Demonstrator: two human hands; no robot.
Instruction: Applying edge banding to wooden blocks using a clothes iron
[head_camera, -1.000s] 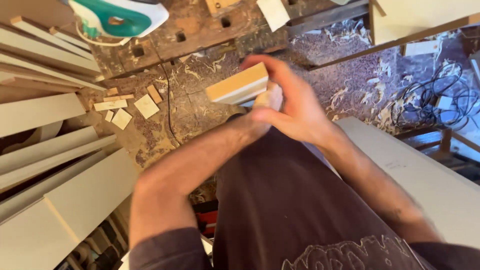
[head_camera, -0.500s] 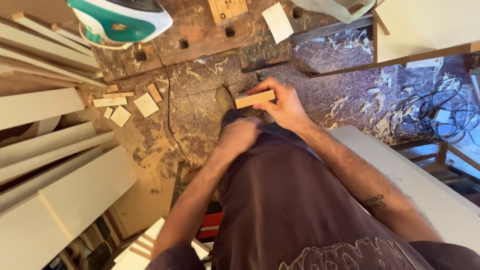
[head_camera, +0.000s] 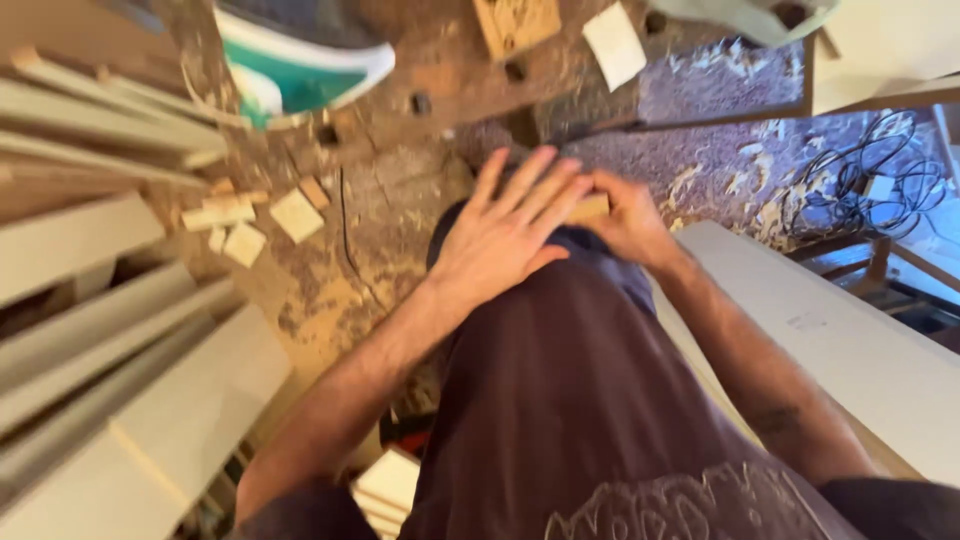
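Sawdust-strewn floor (head_camera: 400, 200) below; right hand (head_camera: 630, 225) fingers grasp wooden block (head_camera: 590, 208), left hand (head_camera: 505, 235) fingers spread flat over it.

Single head-worn camera, looking steeply down along the wearer's torso past both forearms to the sawdust-strewn floor (head_camera: 380, 250), close enough that the left hand (head_camera: 505, 235) and right hand (head_camera: 630, 225) sit mid-frame, boards (head_camera: 100, 330) at left edge.

A wooden block (head_camera: 592, 208) is sitting between the left hand (head_camera: 505, 235) and right hand (head_camera: 632, 222). Small offcuts (head_camera: 262, 215) are lying left of them, a cable tangle (head_camera: 868, 190) right, boards (head_camera: 120, 330) stacking farther left.
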